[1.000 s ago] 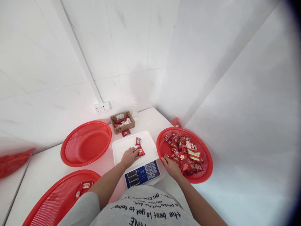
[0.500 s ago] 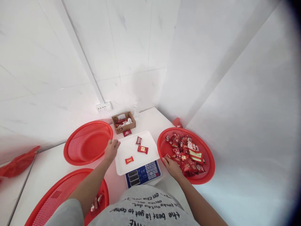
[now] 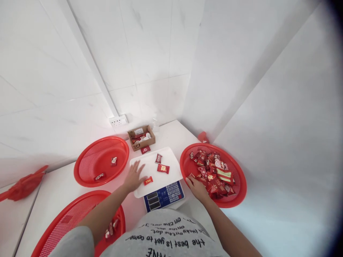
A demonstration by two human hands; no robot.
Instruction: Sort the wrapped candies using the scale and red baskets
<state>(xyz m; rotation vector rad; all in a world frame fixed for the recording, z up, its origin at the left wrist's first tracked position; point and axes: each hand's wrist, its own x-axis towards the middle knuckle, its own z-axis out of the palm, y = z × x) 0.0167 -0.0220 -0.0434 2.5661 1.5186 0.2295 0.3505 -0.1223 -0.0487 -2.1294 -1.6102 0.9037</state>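
My left hand (image 3: 134, 176) is over the left side of the white weighing tray (image 3: 171, 182), fingers spread and holding nothing. Its fingertips are close to a small red wrapped candy (image 3: 148, 181). Two more wrapped candies, a red one (image 3: 163, 168) and a darker one (image 3: 158, 158), lie further back on the tray. The tray sits on a scale with a blue keypad panel (image 3: 164, 196). My right hand (image 3: 197, 188) grips the near left rim of the right red basket (image 3: 239, 198), which holds many red wrapped candies (image 3: 210, 173); some fingers are hidden.
A red basket (image 3: 80, 173) at left holds two wrapped candies (image 3: 113, 161). Nearer stands another red basket (image 3: 50, 232) with several candies. A small cardboard box (image 3: 144, 144) of packets sits by the wall, with a red packet (image 3: 145, 149) before it. A red bag (image 3: 26, 187) lies far left.
My left hand has moved from the left basket's rim onto the tray, its fingers spreading. Two candies now lie in that basket, which looked empty before. My right hand stays on its basket.
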